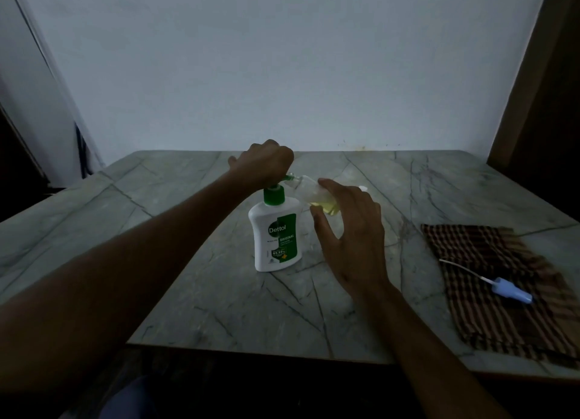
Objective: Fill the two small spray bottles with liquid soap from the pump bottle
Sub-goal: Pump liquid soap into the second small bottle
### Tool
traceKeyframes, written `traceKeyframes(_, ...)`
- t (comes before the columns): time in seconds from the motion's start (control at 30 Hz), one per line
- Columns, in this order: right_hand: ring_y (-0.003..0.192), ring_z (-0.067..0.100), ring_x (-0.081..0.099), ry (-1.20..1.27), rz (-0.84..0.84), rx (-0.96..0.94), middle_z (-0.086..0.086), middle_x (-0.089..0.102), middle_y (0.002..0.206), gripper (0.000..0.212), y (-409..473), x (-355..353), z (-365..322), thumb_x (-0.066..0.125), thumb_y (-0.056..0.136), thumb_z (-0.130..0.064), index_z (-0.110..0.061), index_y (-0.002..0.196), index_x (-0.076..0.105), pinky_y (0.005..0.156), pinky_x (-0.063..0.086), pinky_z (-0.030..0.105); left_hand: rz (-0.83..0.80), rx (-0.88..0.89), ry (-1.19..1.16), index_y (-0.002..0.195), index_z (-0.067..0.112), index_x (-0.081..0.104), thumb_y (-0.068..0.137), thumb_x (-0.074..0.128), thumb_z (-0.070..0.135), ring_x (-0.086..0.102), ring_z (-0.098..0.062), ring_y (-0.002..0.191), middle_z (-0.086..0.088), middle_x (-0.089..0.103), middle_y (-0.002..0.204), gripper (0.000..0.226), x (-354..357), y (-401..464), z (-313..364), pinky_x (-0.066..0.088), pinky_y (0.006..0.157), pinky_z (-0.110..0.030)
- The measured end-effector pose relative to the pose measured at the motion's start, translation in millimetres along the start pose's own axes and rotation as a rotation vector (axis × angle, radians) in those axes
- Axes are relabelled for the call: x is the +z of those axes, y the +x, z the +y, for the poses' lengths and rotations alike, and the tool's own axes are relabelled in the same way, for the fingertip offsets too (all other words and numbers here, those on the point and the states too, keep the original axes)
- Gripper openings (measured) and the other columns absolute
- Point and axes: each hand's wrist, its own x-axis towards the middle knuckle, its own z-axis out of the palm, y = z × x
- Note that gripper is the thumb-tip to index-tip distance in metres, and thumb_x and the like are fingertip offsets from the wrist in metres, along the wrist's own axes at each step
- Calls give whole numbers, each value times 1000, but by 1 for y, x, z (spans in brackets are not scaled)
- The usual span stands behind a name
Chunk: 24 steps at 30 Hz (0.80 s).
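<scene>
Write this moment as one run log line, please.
left hand: presses pump bottle head | right hand: holds tilted spray bottle at nozzle | bottle: partly filled, yellow soap

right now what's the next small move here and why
Probably another press with the left hand on the pump bottle: its nozzle meets the mouth of the tilted small spray bottle held in the right hand, which shows only a little yellow soap.
</scene>
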Motion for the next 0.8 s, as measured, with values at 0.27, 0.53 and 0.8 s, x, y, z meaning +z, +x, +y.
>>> traceKeyframes(0.27,115,13,54,0,12,8,-1,64,127,40,3,-1,-1,64,97,-31,-21,136,57,102,35,29,39,-5,-75,88,13,65,92,54,28,66,-28,94,-6,65,102,20,-12,-2,4,53,98,-58)
traceKeyframes(0.53,115,12,53,-10,-7,12,-1,63,127,40,3,0,1,62,98,-33,-19,136,58,100,30,23,28,41,67,90,14,61,99,57,15,63,-28,97,-9,64,110,10,-3,0,6,51,100,-59)
traceKeyframes(0.8,114,11,52,-15,0,20,-2,63,126,39,5,-3,-3,63,98,-34,-21,134,57,100,31,24,71,-22,-48,105,8,69,100,49,21,63,-27,98,-7,67,107,24,-19,-8,10,44,105,-58)
